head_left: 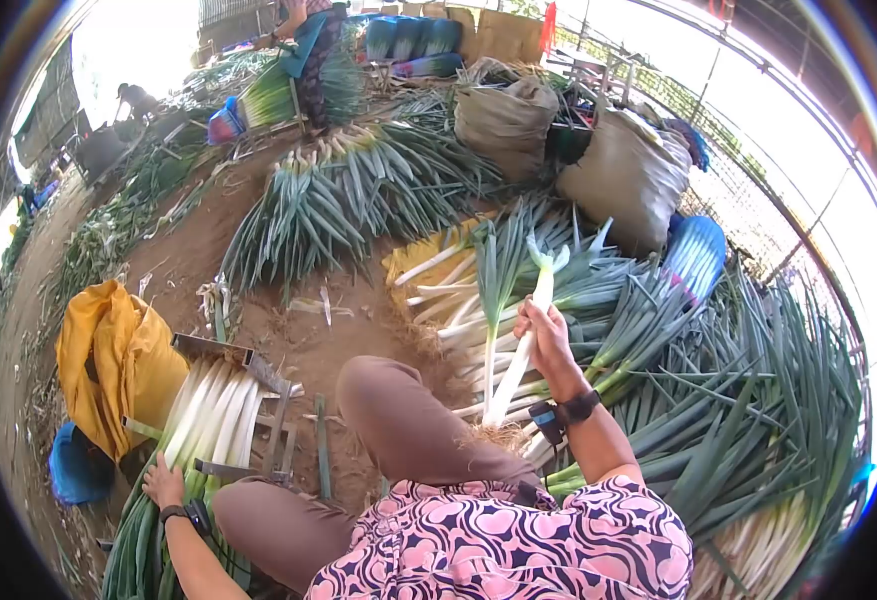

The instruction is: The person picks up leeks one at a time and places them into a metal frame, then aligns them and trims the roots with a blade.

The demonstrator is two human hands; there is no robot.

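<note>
My right hand (546,340) is closed around a thick green onion (511,382), held nearly upright with its roots down and its short pale green top above my fist. Below and beside it lie more green onions (450,290) with white stalks, partly on a yellow sack. My left hand (165,485) lies with fingers spread on the green part of a bundle of green onions (216,405). That bundle sits in a metal rack (230,357), its white ends pointing away from me.
A crumpled yellow sack (118,360) and a blue bundle (80,463) lie left of the rack. Ahead is a large pile of green onions (358,195), with stuffed sacks (626,180) behind it to the right. Another person (313,60) stands at the back. More green onions (758,400) cover the right side.
</note>
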